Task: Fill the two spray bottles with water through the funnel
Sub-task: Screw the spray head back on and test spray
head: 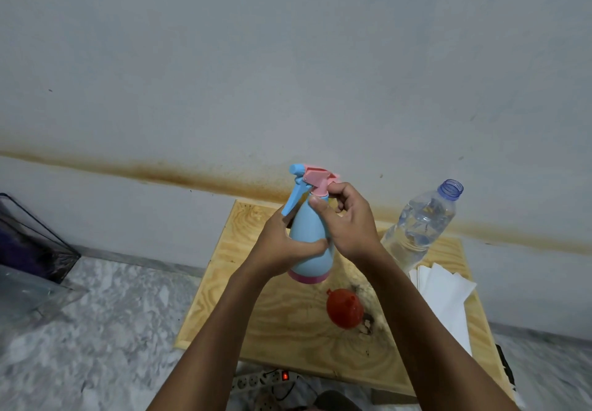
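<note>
We hold the blue spray bottle (309, 244) upright above the wooden board (288, 324): our left hand (282, 247) wraps its body, our right hand (347, 218) pinches the pink collar. The red funnel (344, 309) lies on the board below.

Power strip (256, 382) partly behind table (224, 269)

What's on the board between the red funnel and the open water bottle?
Head view: only the right forearm crosses over; the board shows nothing lying between funnel and water bottle.
</note>
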A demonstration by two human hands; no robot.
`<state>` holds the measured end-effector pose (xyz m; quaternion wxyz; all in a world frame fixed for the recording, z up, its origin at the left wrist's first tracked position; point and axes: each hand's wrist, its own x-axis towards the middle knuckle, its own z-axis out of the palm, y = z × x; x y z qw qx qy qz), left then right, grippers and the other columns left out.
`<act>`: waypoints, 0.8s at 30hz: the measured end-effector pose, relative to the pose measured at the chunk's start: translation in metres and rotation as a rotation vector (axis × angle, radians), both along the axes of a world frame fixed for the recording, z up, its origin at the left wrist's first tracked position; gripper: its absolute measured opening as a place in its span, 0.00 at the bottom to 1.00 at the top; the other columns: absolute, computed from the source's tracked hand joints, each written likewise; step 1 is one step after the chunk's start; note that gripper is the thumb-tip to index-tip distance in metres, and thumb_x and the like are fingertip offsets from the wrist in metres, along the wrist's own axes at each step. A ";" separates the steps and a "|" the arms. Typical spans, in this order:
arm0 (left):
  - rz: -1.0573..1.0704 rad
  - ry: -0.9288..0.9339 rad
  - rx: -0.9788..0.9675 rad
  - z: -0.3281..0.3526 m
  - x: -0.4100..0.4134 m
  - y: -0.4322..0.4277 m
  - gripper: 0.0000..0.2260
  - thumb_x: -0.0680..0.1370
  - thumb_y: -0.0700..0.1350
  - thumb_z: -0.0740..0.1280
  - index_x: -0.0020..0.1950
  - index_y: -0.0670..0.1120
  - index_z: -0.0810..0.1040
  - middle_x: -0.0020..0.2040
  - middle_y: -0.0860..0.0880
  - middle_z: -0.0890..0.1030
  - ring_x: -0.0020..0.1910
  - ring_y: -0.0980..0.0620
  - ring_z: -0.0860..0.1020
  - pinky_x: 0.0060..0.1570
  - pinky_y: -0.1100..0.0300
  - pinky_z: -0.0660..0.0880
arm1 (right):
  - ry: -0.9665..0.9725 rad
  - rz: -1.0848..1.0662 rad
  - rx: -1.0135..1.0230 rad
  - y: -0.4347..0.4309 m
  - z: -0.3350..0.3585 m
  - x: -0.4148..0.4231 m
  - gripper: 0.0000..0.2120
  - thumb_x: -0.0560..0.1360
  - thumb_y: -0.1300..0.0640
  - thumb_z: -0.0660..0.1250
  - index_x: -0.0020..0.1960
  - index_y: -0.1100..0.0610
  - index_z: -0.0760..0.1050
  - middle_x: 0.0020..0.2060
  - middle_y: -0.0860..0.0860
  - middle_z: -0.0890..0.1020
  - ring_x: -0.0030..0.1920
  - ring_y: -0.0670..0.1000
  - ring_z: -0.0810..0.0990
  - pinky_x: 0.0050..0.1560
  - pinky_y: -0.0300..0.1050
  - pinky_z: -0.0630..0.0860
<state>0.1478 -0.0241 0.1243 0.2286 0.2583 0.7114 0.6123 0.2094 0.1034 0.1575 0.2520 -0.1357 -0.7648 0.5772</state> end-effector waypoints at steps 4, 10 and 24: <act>-0.005 -0.009 0.019 -0.008 0.000 0.003 0.29 0.64 0.48 0.79 0.64 0.52 0.76 0.55 0.54 0.82 0.52 0.56 0.82 0.45 0.59 0.82 | 0.042 -0.015 0.015 -0.005 -0.001 0.001 0.08 0.75 0.58 0.73 0.46 0.48 0.75 0.42 0.45 0.78 0.42 0.40 0.75 0.47 0.39 0.73; -0.070 0.029 0.041 -0.009 0.000 0.002 0.24 0.66 0.45 0.78 0.60 0.52 0.78 0.52 0.53 0.82 0.51 0.56 0.81 0.42 0.62 0.79 | 0.023 -0.128 0.013 -0.005 -0.013 0.004 0.08 0.74 0.55 0.73 0.50 0.55 0.77 0.45 0.51 0.80 0.44 0.45 0.75 0.49 0.47 0.76; -0.349 -0.113 -0.073 -0.019 0.001 -0.005 0.24 0.67 0.41 0.80 0.61 0.50 0.79 0.58 0.52 0.83 0.59 0.53 0.80 0.56 0.47 0.80 | -0.291 0.383 0.027 0.015 0.006 0.002 0.17 0.73 0.39 0.65 0.58 0.45 0.80 0.55 0.37 0.81 0.58 0.37 0.77 0.60 0.36 0.72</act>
